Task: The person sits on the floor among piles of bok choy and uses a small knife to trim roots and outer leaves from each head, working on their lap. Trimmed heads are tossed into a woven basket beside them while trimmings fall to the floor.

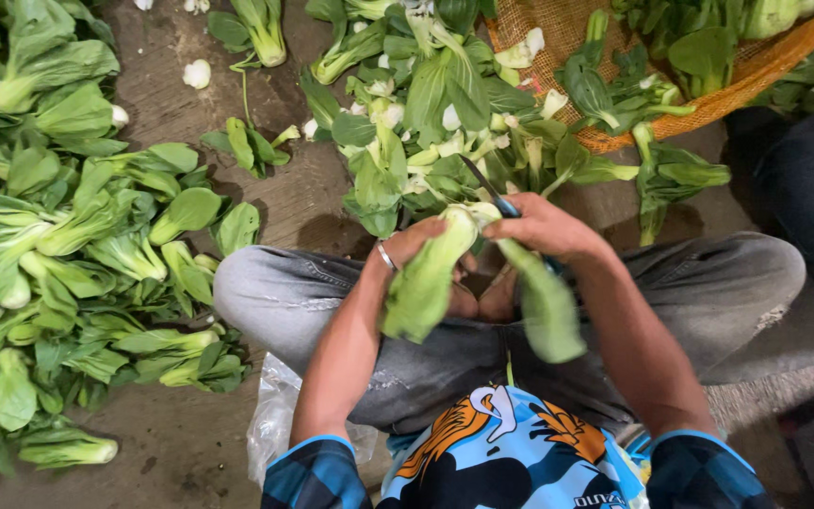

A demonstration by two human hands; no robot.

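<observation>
A bok choy (431, 278) with pale stem and green leaves hangs over my lap, stem end up. My left hand (414, 247), with a ring on one finger, is closed around its stem. My right hand (544, 229) grips a knife (485, 185) whose dark blade points up and away, just above the stem's cut end. A loose green leaf (548, 306) droops under my right wrist. I sit cross-legged in grey trousers (275, 292).
A big heap of bok choy (68, 245) lies on the wet ground at the left. Cut scraps and leaves (426, 113) pile up ahead. An orange mesh sack (708, 99) with greens lies at the top right. A clear plastic bag (270, 419) sits by my left knee.
</observation>
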